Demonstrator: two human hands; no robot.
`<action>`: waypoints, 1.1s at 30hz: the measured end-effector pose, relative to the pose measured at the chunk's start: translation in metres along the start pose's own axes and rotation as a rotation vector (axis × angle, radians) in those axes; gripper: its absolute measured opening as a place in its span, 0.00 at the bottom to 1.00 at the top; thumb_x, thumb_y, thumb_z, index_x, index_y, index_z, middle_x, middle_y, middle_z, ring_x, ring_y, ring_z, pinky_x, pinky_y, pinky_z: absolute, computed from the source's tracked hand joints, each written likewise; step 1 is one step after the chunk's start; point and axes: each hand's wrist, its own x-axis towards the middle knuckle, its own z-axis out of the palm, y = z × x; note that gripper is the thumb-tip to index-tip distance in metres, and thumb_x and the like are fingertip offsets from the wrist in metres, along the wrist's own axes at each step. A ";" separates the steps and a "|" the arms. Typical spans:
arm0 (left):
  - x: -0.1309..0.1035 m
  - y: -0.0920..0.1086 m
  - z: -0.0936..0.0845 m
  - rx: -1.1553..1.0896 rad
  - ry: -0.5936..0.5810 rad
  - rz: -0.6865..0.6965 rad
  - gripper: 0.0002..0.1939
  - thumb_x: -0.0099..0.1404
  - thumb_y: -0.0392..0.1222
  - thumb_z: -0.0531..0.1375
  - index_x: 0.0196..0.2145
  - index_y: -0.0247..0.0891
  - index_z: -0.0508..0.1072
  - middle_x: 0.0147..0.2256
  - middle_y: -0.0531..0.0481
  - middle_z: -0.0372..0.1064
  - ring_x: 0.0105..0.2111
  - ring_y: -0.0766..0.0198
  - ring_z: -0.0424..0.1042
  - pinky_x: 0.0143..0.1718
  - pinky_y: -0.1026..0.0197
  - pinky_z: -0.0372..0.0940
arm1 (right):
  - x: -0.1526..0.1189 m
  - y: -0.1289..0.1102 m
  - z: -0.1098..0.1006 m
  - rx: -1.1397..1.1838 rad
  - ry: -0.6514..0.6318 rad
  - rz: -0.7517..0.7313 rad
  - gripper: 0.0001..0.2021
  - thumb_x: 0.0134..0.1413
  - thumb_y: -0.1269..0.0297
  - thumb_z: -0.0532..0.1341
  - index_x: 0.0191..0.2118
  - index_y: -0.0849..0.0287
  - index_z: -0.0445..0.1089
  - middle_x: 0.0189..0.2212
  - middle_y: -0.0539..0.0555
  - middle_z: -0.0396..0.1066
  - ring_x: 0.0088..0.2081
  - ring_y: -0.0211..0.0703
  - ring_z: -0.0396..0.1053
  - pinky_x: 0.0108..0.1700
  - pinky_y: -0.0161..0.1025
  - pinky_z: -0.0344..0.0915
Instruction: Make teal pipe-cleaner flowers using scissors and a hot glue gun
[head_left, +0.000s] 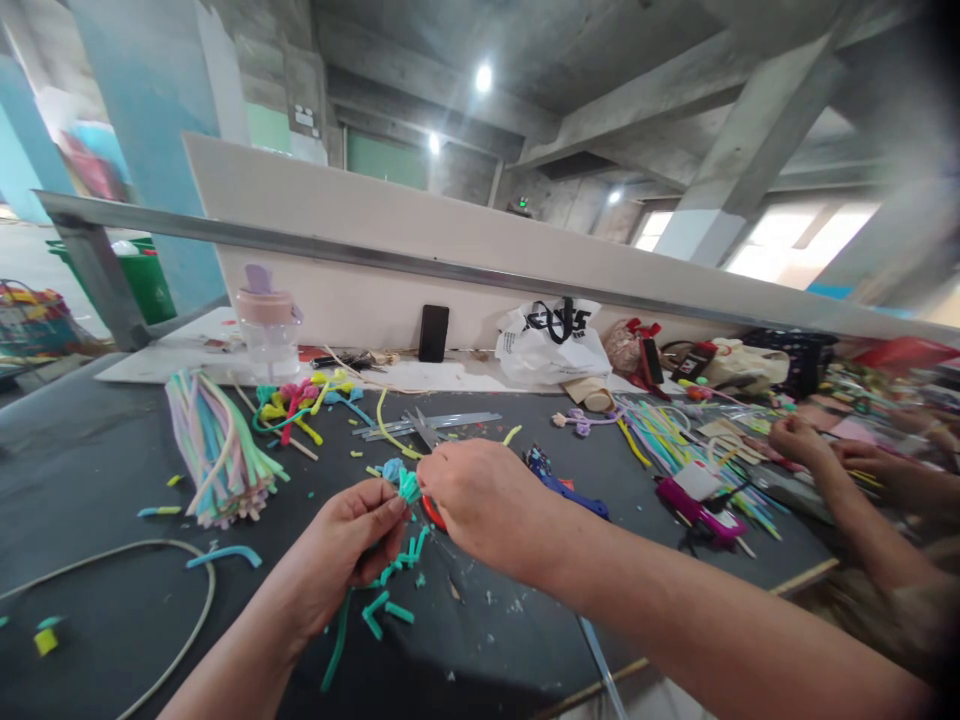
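My left hand (367, 525) pinches a small teal bundle of fuzzy stems (409, 486) between thumb and fingers. Red-handled scissors (426, 430) are in my right hand (480, 500), which is closed round the red handle beside the bundle; the blades point up and away. A light blue fuzzy piece (391, 469) shows just behind the left fingertips. Cut teal pieces (399, 611) lie on the dark table (300, 590) below the hands, and a longer teal stem (337, 645) hangs or lies under my left hand.
A thick pastel stem bundle (217, 450) lies left, near a clear bottle (268, 335). A phone (433, 333) leans on the back panel beside a white bag (553, 342). Blue pliers (566, 485) lie right of my right hand. Farther right, another person's hands (806, 445) work over the table.
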 end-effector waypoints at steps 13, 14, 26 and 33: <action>-0.002 0.003 0.002 0.072 0.006 0.017 0.20 0.56 0.54 0.59 0.19 0.36 0.61 0.14 0.60 0.52 0.13 0.77 0.45 0.15 0.69 0.37 | 0.001 -0.001 0.002 -0.002 -0.016 -0.016 0.04 0.46 0.75 0.55 0.29 0.61 0.65 0.26 0.54 0.71 0.27 0.42 0.66 0.27 0.37 0.51; -0.002 0.003 0.002 0.083 0.009 0.022 0.20 0.57 0.53 0.59 0.19 0.36 0.61 0.14 0.60 0.52 0.13 0.77 0.45 0.15 0.69 0.37 | 0.000 0.000 0.002 -0.001 -0.014 -0.016 0.04 0.47 0.75 0.55 0.29 0.61 0.65 0.27 0.54 0.71 0.27 0.41 0.66 0.26 0.37 0.51; -0.001 0.005 0.005 0.277 0.061 0.105 0.21 0.55 0.56 0.58 0.17 0.37 0.61 0.13 0.59 0.51 0.14 0.74 0.48 0.15 0.68 0.42 | 0.001 0.000 0.002 -0.004 -0.005 -0.008 0.04 0.52 0.71 0.55 0.30 0.61 0.66 0.28 0.54 0.72 0.28 0.42 0.68 0.27 0.37 0.52; 0.001 -0.003 0.002 0.320 0.060 0.131 0.20 0.59 0.53 0.55 0.18 0.37 0.61 0.16 0.58 0.54 0.16 0.72 0.50 0.18 0.69 0.46 | 0.000 0.001 0.004 0.017 0.001 0.009 0.05 0.53 0.70 0.55 0.29 0.62 0.66 0.27 0.55 0.72 0.28 0.42 0.68 0.28 0.37 0.53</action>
